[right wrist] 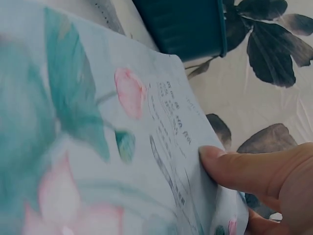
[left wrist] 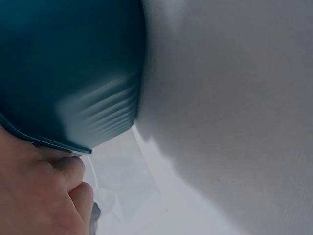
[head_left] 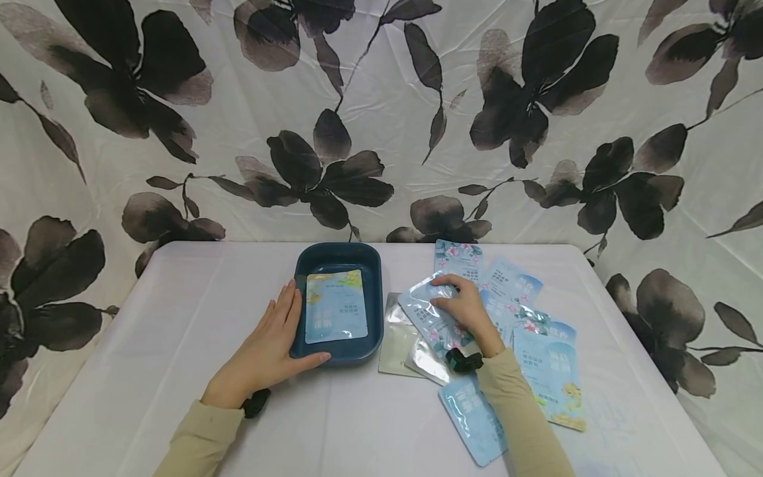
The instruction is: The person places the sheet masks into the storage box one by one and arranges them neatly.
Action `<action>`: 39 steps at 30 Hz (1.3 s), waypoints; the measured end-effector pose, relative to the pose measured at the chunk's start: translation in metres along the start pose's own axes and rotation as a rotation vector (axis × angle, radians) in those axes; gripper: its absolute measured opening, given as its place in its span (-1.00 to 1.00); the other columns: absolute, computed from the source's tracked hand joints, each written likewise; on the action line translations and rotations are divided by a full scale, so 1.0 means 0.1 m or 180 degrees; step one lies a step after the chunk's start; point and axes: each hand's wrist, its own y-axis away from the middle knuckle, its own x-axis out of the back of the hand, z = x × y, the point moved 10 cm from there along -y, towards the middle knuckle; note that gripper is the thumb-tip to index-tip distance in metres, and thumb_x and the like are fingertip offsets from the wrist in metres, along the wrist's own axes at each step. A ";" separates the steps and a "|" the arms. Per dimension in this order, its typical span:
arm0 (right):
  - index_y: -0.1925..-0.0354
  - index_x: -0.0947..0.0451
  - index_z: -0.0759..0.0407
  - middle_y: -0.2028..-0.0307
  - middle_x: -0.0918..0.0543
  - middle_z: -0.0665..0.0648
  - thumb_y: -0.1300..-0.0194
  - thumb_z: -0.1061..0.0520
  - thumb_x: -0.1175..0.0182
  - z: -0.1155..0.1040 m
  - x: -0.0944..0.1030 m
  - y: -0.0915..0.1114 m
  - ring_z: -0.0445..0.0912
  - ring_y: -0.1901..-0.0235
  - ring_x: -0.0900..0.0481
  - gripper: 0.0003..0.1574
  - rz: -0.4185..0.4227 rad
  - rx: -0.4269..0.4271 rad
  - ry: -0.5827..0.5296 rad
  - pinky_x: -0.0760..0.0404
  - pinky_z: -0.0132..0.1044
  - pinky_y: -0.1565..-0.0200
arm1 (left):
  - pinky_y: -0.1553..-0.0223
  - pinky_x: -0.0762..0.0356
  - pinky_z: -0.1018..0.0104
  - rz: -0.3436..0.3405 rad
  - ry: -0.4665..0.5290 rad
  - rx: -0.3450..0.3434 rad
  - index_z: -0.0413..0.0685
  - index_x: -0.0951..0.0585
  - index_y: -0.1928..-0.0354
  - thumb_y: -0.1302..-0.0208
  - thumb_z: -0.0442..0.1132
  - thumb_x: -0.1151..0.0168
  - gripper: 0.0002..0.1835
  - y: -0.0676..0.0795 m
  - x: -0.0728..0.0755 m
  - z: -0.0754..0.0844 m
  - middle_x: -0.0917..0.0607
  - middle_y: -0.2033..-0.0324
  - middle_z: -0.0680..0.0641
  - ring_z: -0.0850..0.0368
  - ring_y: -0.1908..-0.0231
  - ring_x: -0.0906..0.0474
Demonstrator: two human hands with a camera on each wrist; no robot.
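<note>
Where the right hand [head_left: 467, 309] pinches it, the packet [head_left: 426, 313] (glossy, rectangular) bends.

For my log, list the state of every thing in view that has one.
Tray, upright, uncovered
Packet in tray, lying flat
Held packet, pinched at one edge
Left grip, fingers straight, against tray
Right grip, pinching held packet
Silver packet, partly covered
Front packet, lying, partly hidden
</note>
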 end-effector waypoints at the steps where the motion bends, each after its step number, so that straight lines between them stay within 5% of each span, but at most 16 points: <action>1: 0.04 -0.68 0.25 -0.14 -0.60 0.28 -0.08 0.36 -0.40 0.00 0.00 -0.01 0.14 -0.26 -0.42 -0.60 0.0013 0.0009 -0.0065 -0.26 0.02 -0.36 | -0.48 0.21 -0.12 0.0007 -0.0002 -0.0004 -0.36 0.17 -0.53 -0.06 0.57 -0.15 0.38 0.00 0.01 0.01 0.31 -0.55 -0.23 -0.13 -0.53 0.35; 27: -0.13 -0.61 0.28 -0.31 -0.45 0.20 -0.32 0.36 -0.19 0.03 0.07 0.02 0.04 -0.32 -0.24 -0.59 0.0057 -0.0540 -0.0992 -0.14 -0.03 -0.40 | -0.47 0.20 -0.16 -0.0049 -0.0002 0.0019 -0.38 0.15 -0.53 -0.07 0.55 -0.16 0.37 0.03 0.02 0.06 0.28 -0.54 -0.28 -0.16 -0.53 0.33; 33: -0.17 -0.59 0.27 -0.29 -0.44 0.20 -0.34 0.36 -0.15 -0.02 0.07 0.04 0.03 -0.10 -0.42 -0.56 0.0057 -0.0592 -0.1090 -0.44 -0.21 -0.10 | -0.47 0.21 -0.17 -0.0049 0.0003 0.0027 -0.38 0.15 -0.53 -0.06 0.55 -0.16 0.38 0.02 0.01 0.05 0.28 -0.55 -0.27 -0.16 -0.53 0.33; 39: -0.21 -0.55 0.31 -0.25 -0.43 0.25 -0.36 0.40 -0.07 -0.09 0.06 0.06 0.01 0.01 -0.47 -0.53 -0.0006 -0.0572 -0.1232 -0.51 -0.40 0.13 | -0.47 0.19 -0.17 -0.0034 -0.0028 0.0007 -0.38 0.15 -0.53 -0.07 0.56 -0.14 0.37 0.02 0.01 0.05 0.27 -0.54 -0.27 -0.16 -0.53 0.33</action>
